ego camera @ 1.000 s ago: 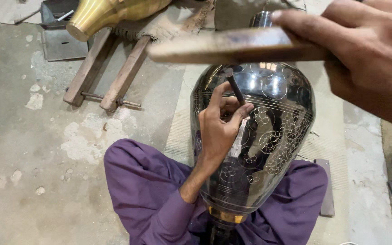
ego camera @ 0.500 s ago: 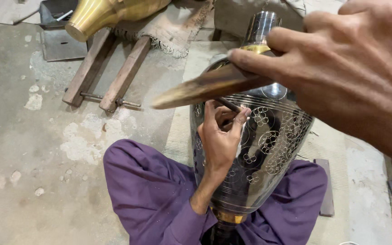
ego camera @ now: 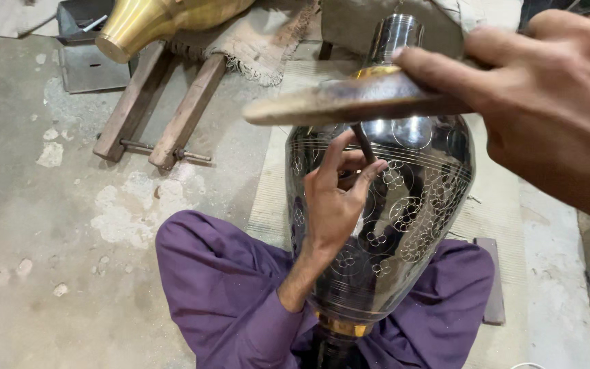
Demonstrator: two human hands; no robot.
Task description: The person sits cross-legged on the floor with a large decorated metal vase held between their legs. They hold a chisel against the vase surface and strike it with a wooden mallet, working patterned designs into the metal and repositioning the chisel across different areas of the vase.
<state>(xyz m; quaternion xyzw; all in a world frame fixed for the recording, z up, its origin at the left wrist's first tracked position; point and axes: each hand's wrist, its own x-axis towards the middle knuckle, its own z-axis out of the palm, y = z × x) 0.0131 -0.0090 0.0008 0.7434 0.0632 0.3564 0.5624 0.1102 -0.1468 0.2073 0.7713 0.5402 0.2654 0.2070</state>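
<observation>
Purple cloth (ego camera: 220, 287) covers the crossed legs of the person, who sits on the concrete floor (ego camera: 49, 225). Between the legs rests a dark metal vase (ego camera: 418, 205) with fine flower patterns cut in its surface, its neck pointing away. The left hand (ego camera: 332, 205) lies against the vase body and pinches a thin chisel (ego camera: 363, 145) between thumb and fingers, tip on the metal. The right hand (ego camera: 548, 116), close to the camera, is closed around a wooden mallet (ego camera: 349, 102) held above the chisel. Farther away lie two wooden bars (ego camera: 165, 102) and a brass vessel (ego camera: 151, 19).
</observation>
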